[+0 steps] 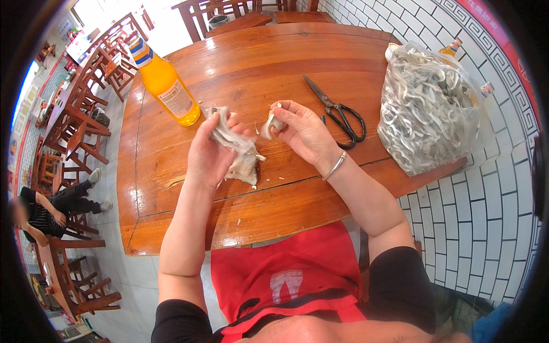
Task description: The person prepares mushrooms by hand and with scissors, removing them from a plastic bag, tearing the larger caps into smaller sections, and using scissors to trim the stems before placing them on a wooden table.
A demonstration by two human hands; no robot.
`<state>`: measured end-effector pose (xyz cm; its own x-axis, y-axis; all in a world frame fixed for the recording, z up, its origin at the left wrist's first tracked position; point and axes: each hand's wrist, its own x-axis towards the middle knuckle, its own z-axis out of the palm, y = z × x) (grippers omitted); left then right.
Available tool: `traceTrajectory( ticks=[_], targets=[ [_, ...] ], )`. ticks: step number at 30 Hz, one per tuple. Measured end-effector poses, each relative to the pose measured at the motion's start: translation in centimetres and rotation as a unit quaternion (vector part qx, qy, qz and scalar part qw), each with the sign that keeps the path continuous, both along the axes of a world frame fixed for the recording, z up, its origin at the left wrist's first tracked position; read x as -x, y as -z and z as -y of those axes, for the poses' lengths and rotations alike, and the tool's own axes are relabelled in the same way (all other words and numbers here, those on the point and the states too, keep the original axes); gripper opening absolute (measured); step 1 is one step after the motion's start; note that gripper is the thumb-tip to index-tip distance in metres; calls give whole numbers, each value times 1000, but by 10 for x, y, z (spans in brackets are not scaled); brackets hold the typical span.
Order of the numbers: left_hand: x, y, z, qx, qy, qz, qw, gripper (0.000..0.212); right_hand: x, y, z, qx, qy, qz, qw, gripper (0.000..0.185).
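Note:
My left hand (210, 150) holds a limp, pale grey-white piece (225, 128), possibly oyster mushroom, that is partly blurred and translucent. Pinched between the thumb and fingers of my right hand (300, 126) is a smaller pale piece (274, 124). The two hands are apart, above the wooden table (266, 60). Under my left hand lies a pale grey-white clump (244, 168) with small white scraps around it. Black-handled scissors (339, 113) rest beyond my right hand, blades partly spread and one handle loop partly behind the wrist.
A bottle of orange drink (171, 92) stands at the left. On the right, a clear plastic bag (429, 111) bulges with grey-white strips near the tiled wall (467, 210), with more bottles partly hidden behind it. A seated person (47, 210) and wooden chairs are farther left.

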<state>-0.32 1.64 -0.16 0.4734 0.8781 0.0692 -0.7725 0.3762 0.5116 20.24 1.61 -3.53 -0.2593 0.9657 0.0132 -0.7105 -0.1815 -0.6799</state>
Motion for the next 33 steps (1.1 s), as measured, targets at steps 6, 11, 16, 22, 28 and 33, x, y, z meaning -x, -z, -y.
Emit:
traceTrajectory(
  ticks=[6, 11, 16, 22, 28, 33],
  targets=[
    [5, 4, -2, -33, -42, -192, 980, 19, 10, -14, 9, -125, 55, 232, 963, 24],
    [-11, -3, 14, -95, -13, -389, 916, 19, 15, -27, 22, -274, 140, 447, 840, 42],
    [-7, 6, 7, -57, -41, -313, 947, 13, 15, -27, 20, -333, 169, 464, 804, 39],
    [-9, 3, 11, -139, -58, -402, 903, 17, 15, -24, 20, -286, 147, 460, 828, 35],
    [-5, 3, 10, -118, -10, -412, 903, 17, 21, -35, 30, -369, 206, 489, 763, 35],
    [-7, 5, 8, -38, -51, -317, 946, 14, 15, -33, 24, -332, 160, 474, 799, 28]
  ],
)
